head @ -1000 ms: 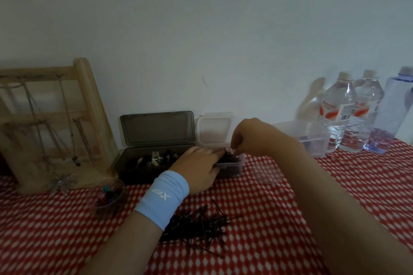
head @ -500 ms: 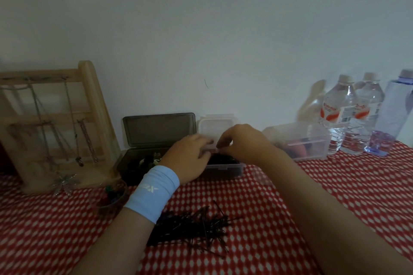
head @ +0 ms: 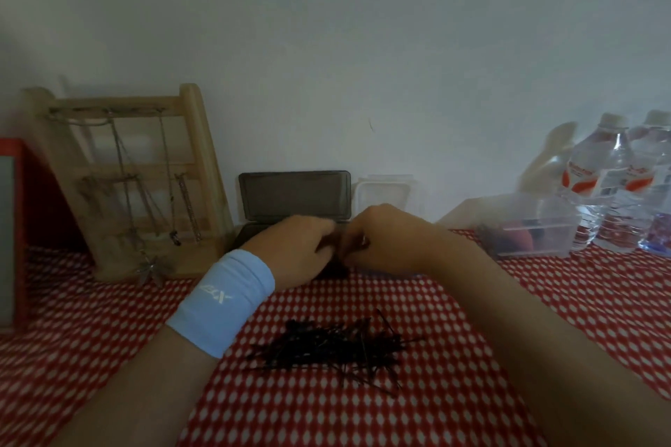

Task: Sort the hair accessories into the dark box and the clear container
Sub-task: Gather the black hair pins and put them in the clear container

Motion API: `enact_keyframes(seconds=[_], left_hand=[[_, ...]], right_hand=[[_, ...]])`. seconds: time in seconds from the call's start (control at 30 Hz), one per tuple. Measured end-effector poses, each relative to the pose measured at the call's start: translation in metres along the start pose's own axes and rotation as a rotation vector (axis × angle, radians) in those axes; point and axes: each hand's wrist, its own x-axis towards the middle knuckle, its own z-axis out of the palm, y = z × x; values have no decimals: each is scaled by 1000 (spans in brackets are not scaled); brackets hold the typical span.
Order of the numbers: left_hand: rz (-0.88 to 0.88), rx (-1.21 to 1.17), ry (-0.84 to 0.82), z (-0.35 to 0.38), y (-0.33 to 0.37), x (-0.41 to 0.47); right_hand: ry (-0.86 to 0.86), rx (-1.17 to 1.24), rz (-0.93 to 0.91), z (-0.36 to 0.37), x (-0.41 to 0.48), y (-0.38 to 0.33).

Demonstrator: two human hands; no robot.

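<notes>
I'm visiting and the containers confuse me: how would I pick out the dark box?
Start at the wooden jewellery rack leaning on the wall at the left. Just right of its foot stands the dark box, its lid raised against the wall. Unlike the clear lid beside it, it is smoky grey.

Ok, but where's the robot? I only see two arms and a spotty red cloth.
There is no robot. A person wears a camera on their head, so you look down at their arms. The left hand, with the blue wristband, and the right hand meet in front of the open dark box. They seem to pinch something small and dark; it is too blurred to name. On the red checked cloth lies a pile of hairpins. A wooden rack with necklaces stands left; a clear tub and water bottles stand right.
</notes>
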Motion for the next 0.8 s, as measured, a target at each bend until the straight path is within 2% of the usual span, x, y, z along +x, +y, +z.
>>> enact_keyframes(seconds=[0.1, 0.23, 0.53, 0.67, 0.8], left_hand=[[-46, 22, -82, 2, -11, -33], [-80, 25, -169, 13, -24, -66], [-81, -45, -129, 8, -30, -78], [-149, -100, -65, -18, -39, -80], [-261, -30, 47, -39, -64, -87]], right_hand=[[-180, -19, -78, 19, 0, -17], [-231, -50, -101, 43, 0, -30], [-201, -62, -99, 57, -3, -38], [-117, -35, -82, 56, 5, -46], [-64, 69, -113, 56, 25, -71]])
